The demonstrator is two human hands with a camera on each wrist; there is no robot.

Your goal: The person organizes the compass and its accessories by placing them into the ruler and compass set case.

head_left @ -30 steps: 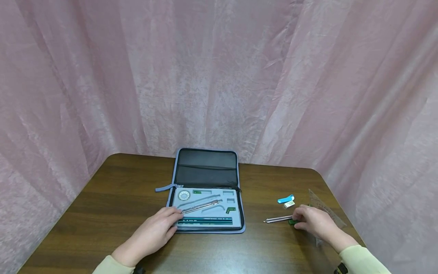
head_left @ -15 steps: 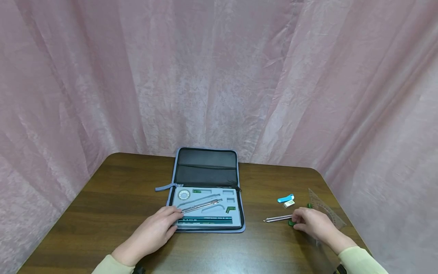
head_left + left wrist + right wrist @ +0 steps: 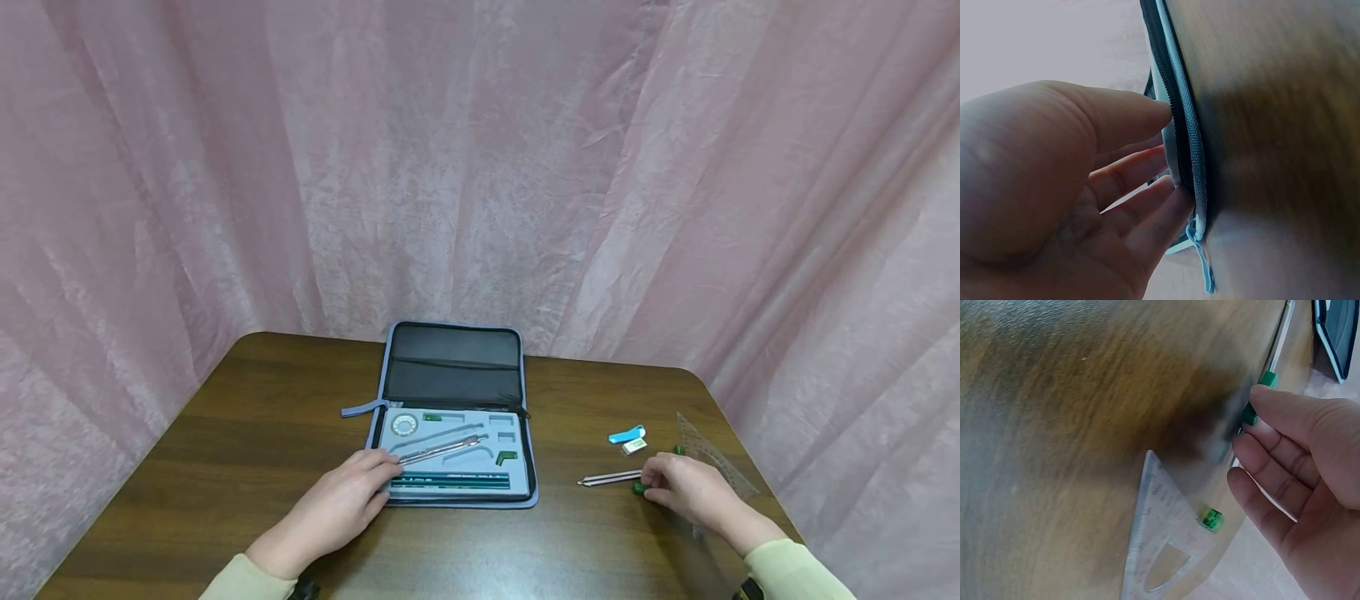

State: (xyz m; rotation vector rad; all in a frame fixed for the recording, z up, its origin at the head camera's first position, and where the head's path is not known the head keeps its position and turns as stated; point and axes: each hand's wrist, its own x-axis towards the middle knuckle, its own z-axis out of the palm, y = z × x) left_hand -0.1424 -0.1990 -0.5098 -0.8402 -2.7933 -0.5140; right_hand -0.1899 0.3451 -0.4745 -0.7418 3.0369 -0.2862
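Note:
The left hand (image 3: 333,504) rests at the front left corner of an open zip case (image 3: 453,379); in the left wrist view its thumb lies against the zipped edge (image 3: 1192,144), its fingers loosely extended along the corner. At right, the right hand (image 3: 693,492) pinches the green part (image 3: 1268,379) of a slim silver compass (image 3: 611,478), whose legs point left. The grey tray (image 3: 521,483) in the case holds another silver compass (image 3: 442,450), dark green pencils (image 3: 457,481), a green angled piece (image 3: 506,457) and a round white disc (image 3: 404,425).
Behind the right hand lie a blue-sleeved item (image 3: 626,435) and a white eraser (image 3: 634,447). A clear set square (image 3: 716,458) sits to its right, with a small green block (image 3: 1212,520) beside it. A pink curtain (image 3: 465,167) hangs behind the wooden table (image 3: 285,400).
The right hand shifts very slightly at the compass, and a green block behind it shows more clearly. The left hand and the case stay in place.

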